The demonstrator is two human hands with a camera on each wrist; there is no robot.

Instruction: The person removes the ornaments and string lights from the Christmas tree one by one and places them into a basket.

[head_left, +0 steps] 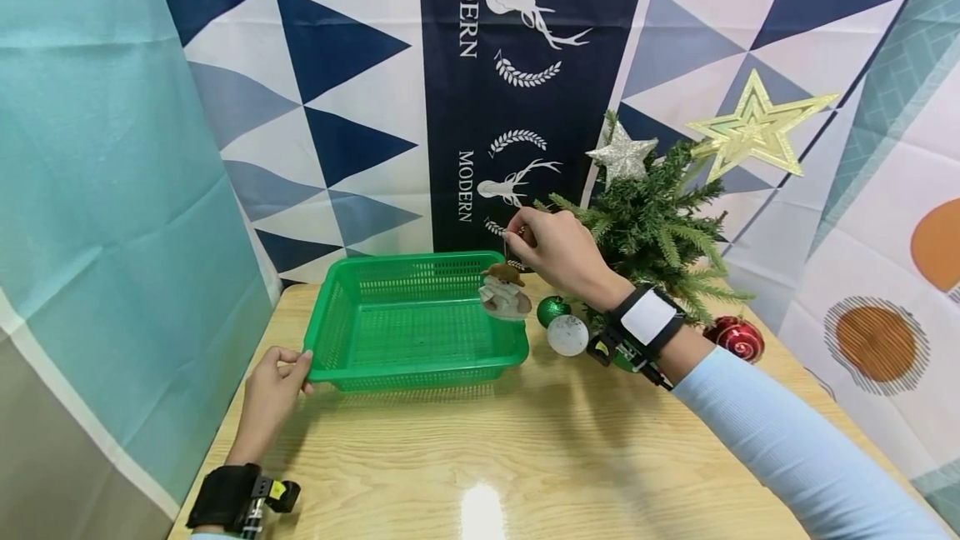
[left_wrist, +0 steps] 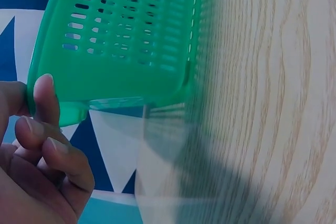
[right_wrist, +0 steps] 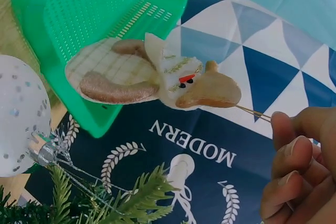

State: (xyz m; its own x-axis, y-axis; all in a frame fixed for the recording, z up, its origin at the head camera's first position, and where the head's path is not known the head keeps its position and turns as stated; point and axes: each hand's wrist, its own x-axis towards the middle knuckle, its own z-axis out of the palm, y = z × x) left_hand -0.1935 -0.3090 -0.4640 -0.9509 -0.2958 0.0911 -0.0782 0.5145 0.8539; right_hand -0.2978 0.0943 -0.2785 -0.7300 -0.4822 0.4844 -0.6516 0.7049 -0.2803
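My right hand pinches the string loop of a plush snowman ornament. The ornament has a tan hat, an orange nose and a plaid body, and it hangs over the right end of a green plastic basket. With thumb and finger, my left hand pinches the rim at the basket's near left corner; the left wrist view shows the fingertips on that rim. Beside my right wrist stands a small Christmas tree.
A silver star and a gold star sit high on the tree. Low down are a green ball, a white ball and a red ball. The wooden table meets patterned cloth behind.
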